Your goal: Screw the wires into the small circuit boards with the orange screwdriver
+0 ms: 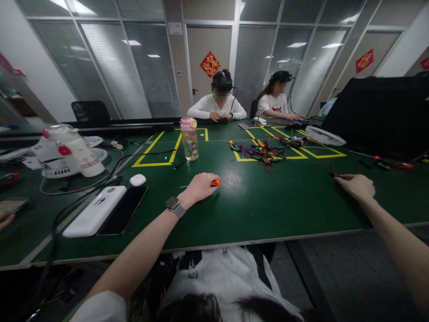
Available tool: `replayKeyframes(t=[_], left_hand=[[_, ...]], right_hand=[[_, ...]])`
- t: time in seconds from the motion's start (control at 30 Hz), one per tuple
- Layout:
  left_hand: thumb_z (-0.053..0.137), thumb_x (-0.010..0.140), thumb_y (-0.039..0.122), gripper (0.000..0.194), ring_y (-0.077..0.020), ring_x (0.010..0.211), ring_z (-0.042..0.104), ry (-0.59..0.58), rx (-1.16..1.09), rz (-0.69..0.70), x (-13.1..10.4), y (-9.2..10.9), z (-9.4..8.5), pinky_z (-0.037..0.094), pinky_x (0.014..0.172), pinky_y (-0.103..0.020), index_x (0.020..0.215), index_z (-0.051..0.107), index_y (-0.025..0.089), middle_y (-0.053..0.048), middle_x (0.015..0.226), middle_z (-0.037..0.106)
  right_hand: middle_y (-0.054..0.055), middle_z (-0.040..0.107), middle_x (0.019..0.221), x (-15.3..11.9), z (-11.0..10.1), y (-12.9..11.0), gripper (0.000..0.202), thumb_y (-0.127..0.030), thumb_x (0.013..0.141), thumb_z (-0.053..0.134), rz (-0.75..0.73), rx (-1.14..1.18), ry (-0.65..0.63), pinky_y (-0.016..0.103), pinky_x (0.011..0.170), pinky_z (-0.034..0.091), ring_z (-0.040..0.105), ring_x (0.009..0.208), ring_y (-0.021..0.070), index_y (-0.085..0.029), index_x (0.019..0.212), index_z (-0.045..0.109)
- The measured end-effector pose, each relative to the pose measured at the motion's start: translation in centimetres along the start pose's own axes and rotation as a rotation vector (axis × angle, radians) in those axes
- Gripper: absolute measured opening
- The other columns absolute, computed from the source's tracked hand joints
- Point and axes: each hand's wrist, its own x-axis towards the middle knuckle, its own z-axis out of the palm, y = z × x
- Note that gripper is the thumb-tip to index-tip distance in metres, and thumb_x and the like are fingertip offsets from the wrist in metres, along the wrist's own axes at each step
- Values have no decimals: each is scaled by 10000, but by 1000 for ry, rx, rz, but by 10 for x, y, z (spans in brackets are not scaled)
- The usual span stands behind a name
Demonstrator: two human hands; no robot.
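My left hand (200,187), with a watch (175,205) on its wrist, is closed around a screwdriver (215,183). The orange handle end sticks out on the right, and a thin shaft shows on the left. Over on the right, the fingers of my right hand (358,187) pinch a small dark part (334,175), with thin wires running off to the left; its exact kind is too small to make out. Between the hands and farther back lies a tangled pile of small circuit boards (259,151) with red and blue wires.
A pink-lidded bottle (190,142) stands beyond my left hand. On the left lie a white power bank or similar slab (97,210), a black phone (123,210), a white earbud case (137,180) and cables. A red-handled tool (393,163) lies right. Two people sit opposite.
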Motion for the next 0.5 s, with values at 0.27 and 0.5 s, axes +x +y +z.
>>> replayKeyframes(t=[0.27,0.5], left_hand=[[534,878,265,186,-185,867,681,-17,-11,-12,0,1,3,502,798,-283,1003,671,244,-23,947,720],[538,880,279,193,-187,848,681,-39,-2,-24,0,2,7,496,758,-275,1017,667,239,-35,936,720]], right_hand=[[266,676,972,39,11,21,283,-344,717,681,93,46,20,443,671,449,625,926,384,-141,887,781],[289,612,1132,48,9,18,343,-345,747,628,158,28,-25,540,835,399,522,1144,426,-156,1005,753]])
